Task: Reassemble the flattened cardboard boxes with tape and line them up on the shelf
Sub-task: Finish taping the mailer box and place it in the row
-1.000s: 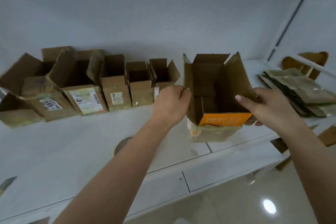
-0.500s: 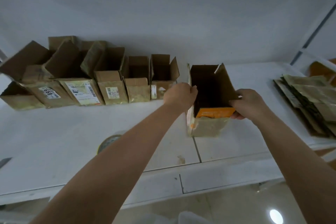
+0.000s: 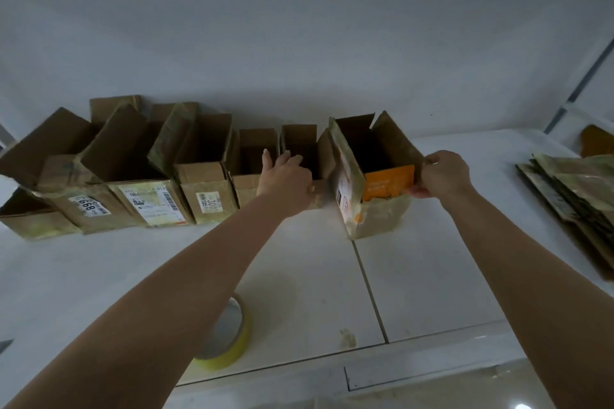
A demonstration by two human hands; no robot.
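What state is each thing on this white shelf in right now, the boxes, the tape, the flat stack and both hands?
Brown cardboard box with orange flap: upright, open-topped, gripped at its right side.
Row of brown cardboard boxes: upright, flaps open, side by side.
Yellow-edged tape roll: lying flat, untouched.
Stack of flattened cardboard: still flat.
Left hand: resting on a small box.
Right hand: pinching the orange flap.

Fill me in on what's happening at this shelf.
A person is lining up opened cardboard boxes along the back of a white shelf. The right hand grips the near right corner of the box with the orange flap, which stands at the right end of the row. The left hand rests on the small box beside it. A roll of tape lies near the front edge, and a stack of flattened boxes waits at the right.
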